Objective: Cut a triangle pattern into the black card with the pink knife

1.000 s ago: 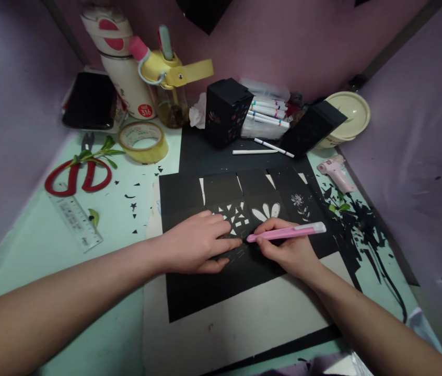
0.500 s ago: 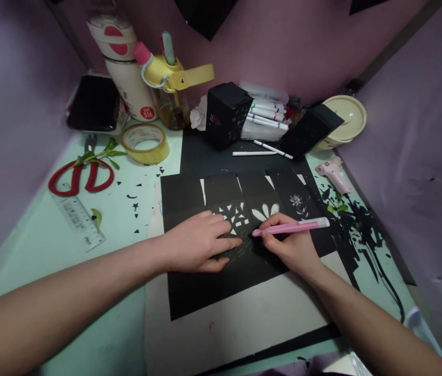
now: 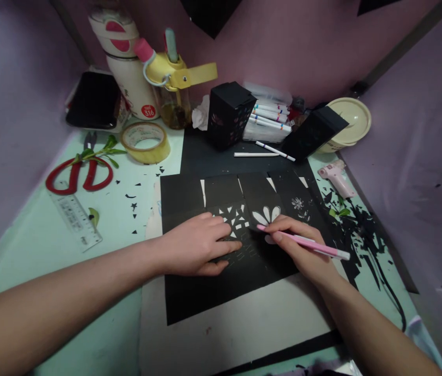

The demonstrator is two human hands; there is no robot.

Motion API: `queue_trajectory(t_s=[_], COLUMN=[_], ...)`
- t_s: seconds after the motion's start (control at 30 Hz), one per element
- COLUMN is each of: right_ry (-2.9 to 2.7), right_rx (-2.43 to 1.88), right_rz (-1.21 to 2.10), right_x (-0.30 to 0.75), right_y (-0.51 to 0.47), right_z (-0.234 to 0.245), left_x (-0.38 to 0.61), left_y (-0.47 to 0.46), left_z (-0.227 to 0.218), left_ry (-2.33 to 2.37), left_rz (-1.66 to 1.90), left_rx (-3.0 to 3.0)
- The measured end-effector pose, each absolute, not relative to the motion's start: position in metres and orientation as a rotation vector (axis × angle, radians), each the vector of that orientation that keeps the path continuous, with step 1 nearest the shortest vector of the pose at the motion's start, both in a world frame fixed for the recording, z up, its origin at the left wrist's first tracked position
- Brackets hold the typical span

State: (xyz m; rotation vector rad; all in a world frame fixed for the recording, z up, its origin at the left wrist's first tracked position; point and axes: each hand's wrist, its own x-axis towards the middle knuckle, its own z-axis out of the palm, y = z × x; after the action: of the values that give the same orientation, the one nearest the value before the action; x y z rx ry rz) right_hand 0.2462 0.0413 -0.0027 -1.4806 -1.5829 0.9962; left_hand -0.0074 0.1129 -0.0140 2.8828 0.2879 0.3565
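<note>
Black card [image 3: 197, 292] with cut-out shapes lies on a pale board [image 3: 182, 344]. Small triangles and quadrilaterals are cut through its middle; further right are white petals [image 3: 267, 214] and a finer flower pattern. My left hand [image 3: 201, 243] rests flat on the card, fingers stretched out just below the small cut-outs, beside faint drawn lines. Between the thumb and fingers of my right hand [image 3: 299, 243] is a slim pink pen-shaped craft knife [image 3: 311, 244]. Its tip points left over the card, near the petals; the blade itself is too small to make out.
Left are red-handled scissors [image 3: 99, 175], a clear ruler [image 3: 76, 222] and a tape roll [image 3: 146, 143]. Bottles [image 3: 172, 99], a black box [image 3: 229, 117] and markers [image 3: 270, 122] stand behind. A pink glue gun [image 3: 336, 177], its cord and black scraps lie right.
My right hand has shifted slightly right, and the craft knife's back end has swung down and right. Its tip has lifted away from the drawn lines. My left hand stays in place.
</note>
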Motion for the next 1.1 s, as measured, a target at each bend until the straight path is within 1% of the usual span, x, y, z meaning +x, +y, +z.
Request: queue_trajectory(t_s=[0.17,0.27,0.5,1.1], right_ry=[-1.554,-1.592,-1.729,-1.792], right_rx=[-1.523,-1.524,-1.368,-1.303], right_rz=[0.96,1.018,1.148,1.173], right_x=[0.239,0.244,0.265,0.267], right_y=[0.04,0.042,0.052,0.054], right_z=[-0.002,0.001,-0.002,-0.004], left_x=[-0.007,-0.008,-0.007,-0.008], left_y=[0.114,0.114,0.113,0.113], left_z=[-0.014,-0.014,-0.014,-0.015], left_ry=[0.286,0.282,0.274,0.278], left_rz=[0.345,0.357,0.389,0.378], left_rx=[2.884,2.884,2.879,2.887])
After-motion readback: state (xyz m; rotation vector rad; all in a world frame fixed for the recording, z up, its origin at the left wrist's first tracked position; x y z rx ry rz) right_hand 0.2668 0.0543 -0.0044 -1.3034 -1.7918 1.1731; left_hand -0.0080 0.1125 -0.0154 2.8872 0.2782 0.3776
